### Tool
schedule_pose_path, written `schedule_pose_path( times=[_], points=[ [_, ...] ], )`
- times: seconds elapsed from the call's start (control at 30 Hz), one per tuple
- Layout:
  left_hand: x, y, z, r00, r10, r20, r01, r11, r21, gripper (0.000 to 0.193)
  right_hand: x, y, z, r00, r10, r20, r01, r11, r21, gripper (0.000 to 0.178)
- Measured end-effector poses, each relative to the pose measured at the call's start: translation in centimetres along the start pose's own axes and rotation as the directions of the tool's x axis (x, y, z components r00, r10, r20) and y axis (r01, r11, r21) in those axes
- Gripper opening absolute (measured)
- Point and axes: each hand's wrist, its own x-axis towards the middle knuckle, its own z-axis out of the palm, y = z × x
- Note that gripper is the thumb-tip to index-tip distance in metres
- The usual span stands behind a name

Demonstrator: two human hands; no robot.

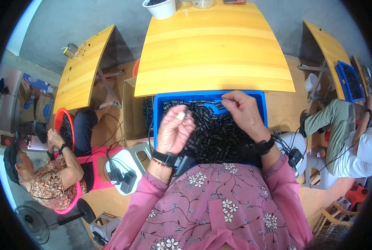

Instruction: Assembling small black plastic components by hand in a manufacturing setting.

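A blue tray [266, 109] in front of me is filled with small black cylindrical parts [213, 139]. Over its left side, my left hand [175, 129] is turned palm up with the fingers curled. Its thumb and fingertips pinch a small black part [186, 111]; a pale patch shows beside it at the fingertips. Above the tray's far right part is my right hand [245, 114], its thumb and fingers drawn together. Whether anything sits between those fingers is hidden. A strip of blue tray bottom shows just below the right fingertips.
A yellow wooden table [211, 50] adjoins the tray's far edge, with a white tub [162, 9] on it. A cardboard box [132, 112] stands left of the tray. People sit on both sides, beside a red tub [60, 118] and another blue tray [342, 79]. Cables lie on nearby stools.
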Motion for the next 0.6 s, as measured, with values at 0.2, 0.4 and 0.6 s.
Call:
schedule_pose_path(
  times=[0.2, 0.4, 0.6],
  points=[
    [-0.2, 6.3, -2.9, 0.898, 0.413, -0.154, -0.412, 0.91, 0.04, 0.02, -0.2, 1.4, -3.8, 0.983, -0.134, 0.123, 0.182, 0.75, -0.636, 0.012],
    [-2.2, 12.3, -7.1, 0.717, 0.598, -0.359, -0.53, 0.802, 0.276, 0.019, -1.1, 2.1, -3.2, 0.983, -0.037, 0.182, 0.161, 0.656, -0.737, 0.013],
    [-1.7, 13.6, -11.9, 0.636, 0.47, -0.612, -0.405, 0.878, 0.253, 0.016, -1.3, 2.2, -1.1, 0.977, -0.143, 0.158, 0.211, 0.762, -0.612, 0.009]
  ],
)
